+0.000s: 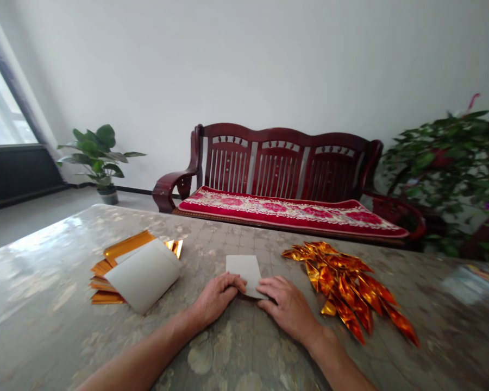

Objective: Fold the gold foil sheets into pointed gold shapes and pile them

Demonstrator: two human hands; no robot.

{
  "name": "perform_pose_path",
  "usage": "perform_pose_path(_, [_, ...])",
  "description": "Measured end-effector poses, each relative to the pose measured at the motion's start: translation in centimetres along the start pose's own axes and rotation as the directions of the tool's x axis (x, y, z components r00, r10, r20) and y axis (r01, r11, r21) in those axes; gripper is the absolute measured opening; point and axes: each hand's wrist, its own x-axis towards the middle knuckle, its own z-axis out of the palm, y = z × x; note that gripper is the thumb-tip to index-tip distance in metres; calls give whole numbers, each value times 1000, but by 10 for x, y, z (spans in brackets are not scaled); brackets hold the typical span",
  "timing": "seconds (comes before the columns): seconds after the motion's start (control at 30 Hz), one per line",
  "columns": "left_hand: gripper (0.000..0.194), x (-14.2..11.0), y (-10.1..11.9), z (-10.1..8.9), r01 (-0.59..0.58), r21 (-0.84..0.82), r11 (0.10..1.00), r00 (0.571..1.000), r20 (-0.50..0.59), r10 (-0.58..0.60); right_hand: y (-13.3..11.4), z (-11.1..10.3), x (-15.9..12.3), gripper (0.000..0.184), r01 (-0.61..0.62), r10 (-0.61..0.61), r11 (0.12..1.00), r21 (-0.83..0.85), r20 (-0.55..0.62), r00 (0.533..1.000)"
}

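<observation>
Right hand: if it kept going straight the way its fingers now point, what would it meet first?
The white card. The right hand points up and to the left at the card's lower corner, and its fingertips seem already to touch it, though depth is hard to judge.

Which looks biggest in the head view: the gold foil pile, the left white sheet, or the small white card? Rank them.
Largest first: gold foil pile, white sheet, small white card. Pile versus sheet is unsure, since camera nearness affects both.

You're working in a home living room: a carved wooden settee [281, 163] is standing ahead, with a potted plant [95, 157] left of it and a leafy houseplant [444, 163] right of it.
</observation>
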Motion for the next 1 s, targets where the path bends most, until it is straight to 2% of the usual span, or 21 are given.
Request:
perform_pose_path(0.13, [22, 0, -1, 0, 10, 6, 1000, 999, -34, -10, -1, -1, 1, 22, 23, -24, 1000, -17, -29, 999])
perform_pose_path(0.27, [28, 0, -3, 1, 28, 64, 998, 994, -108, -21, 4, 2, 0, 28, 47, -45, 999, 17, -77, 996])
perform_pose_path(0.5, [42, -2, -7, 2, 14, 146, 989, 978, -207, 17, 8, 8, -3, 22, -66, 96, 978, 199, -146, 985])
perform_pose_path(0.77, [19, -6, 0, -3, 34, 309, 951, 941, -329, 73, 2, 6, -2, 20, -178, 213, 959, 223, -147, 966])
perform_pose_path(1.0, [13, -6, 2, -2, -23, 205, 979, 962, -262, 77, 1, 7, -2, 18, -222, 257, 952, 210, -155, 954])
